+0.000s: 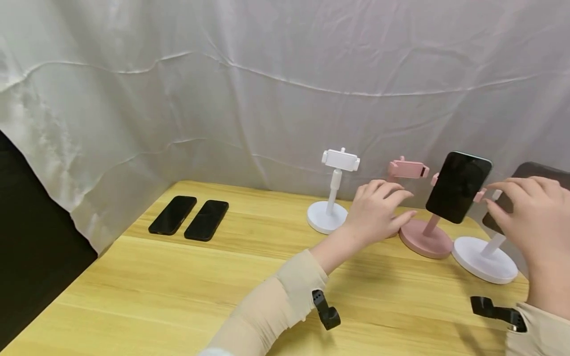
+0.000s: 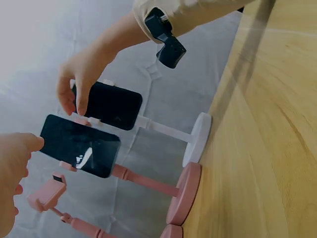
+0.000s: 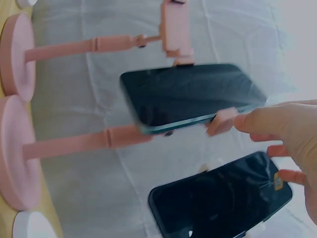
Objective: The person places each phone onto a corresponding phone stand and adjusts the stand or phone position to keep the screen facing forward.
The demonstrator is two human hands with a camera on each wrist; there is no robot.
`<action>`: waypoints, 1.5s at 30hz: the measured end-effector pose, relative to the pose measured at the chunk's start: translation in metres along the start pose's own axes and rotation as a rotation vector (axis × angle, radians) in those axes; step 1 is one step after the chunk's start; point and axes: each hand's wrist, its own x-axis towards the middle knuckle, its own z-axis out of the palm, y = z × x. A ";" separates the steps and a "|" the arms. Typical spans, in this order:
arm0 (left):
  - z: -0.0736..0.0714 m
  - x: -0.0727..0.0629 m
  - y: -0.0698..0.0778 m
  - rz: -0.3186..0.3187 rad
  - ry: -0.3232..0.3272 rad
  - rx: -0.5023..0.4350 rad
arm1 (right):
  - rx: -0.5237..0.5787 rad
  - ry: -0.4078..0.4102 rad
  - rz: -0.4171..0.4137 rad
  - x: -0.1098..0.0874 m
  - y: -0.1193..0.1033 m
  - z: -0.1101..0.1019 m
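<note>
A black-screened phone (image 1: 459,187) sits tilted in the clamp of a pink phone stand (image 1: 427,239). My right hand (image 1: 536,217) is at the phone's right side, fingers loosely bent; in the right wrist view its thumb tip lies right at the pink clamp arm (image 3: 222,121). On the other side, my left hand (image 1: 378,210) hovers with spread, relaxed fingers and nothing in them. From the left wrist view, its fingertip overlaps the phone's upper edge. Behind the right hand, a second phone (image 3: 223,196) is held by a white stand (image 1: 485,260).
A white stand (image 1: 327,217) with a bare clamp stands at the back. Beside it is another pink stand, its holder (image 1: 407,169) without a phone. Two black phones (image 1: 172,215) lie flat at the table's left. A grey curtain (image 1: 285,99) hangs behind the wooden table (image 1: 178,287).
</note>
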 end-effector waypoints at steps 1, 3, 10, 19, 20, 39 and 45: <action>-0.001 -0.001 -0.001 0.003 0.001 -0.005 | 0.014 0.015 0.000 0.000 -0.002 -0.001; -0.005 -0.004 -0.004 0.008 -0.003 -0.018 | 0.029 0.037 -0.001 0.002 -0.006 -0.003; -0.022 -0.011 -0.017 -0.012 0.007 -0.066 | 0.038 0.125 -0.038 0.011 -0.022 -0.007; -0.047 -0.015 -0.039 -0.029 0.034 -0.087 | 0.126 0.279 -0.122 0.028 -0.039 -0.003; -0.050 -0.015 -0.041 -0.037 0.027 -0.084 | 0.139 0.279 -0.121 0.029 -0.042 -0.003; -0.084 -0.035 -0.090 -0.114 0.068 -0.065 | 0.162 0.278 -0.227 0.039 -0.062 0.024; -0.088 -0.046 -0.106 -0.139 0.072 -0.049 | 0.138 0.261 -0.274 0.046 -0.063 0.031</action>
